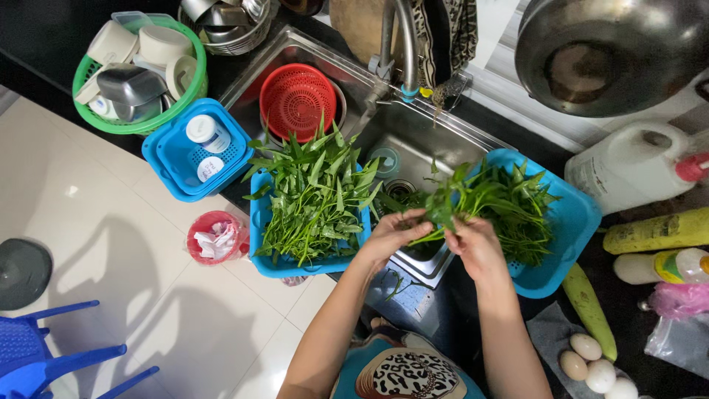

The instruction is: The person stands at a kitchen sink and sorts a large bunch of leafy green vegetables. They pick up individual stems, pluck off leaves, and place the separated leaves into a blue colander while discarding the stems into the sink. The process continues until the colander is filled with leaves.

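Observation:
My left hand [390, 233] and my right hand [476, 244] both grip one bunch of leafy green stalks [443, 203] over the steel sink [413, 140]. The stalks run from my fingers up and right into a blue basket [572, 222] that holds more greens [517, 207]. To the left, a second blue basket [260, 222] on the sink's front edge is heaped with the same greens [314, 196]. A red colander [297, 100] lies in the sink's far basin, below the tap [399, 44].
A green basket of cups [140, 74] and a blue basket [193, 148] stand on the left counter. On the floor are a small red bin [214, 238] and blue chairs [44, 355]. At right are a wok [613, 52], white jug [635, 162], bottles, a gourd [587, 299] and three eggs [594, 366].

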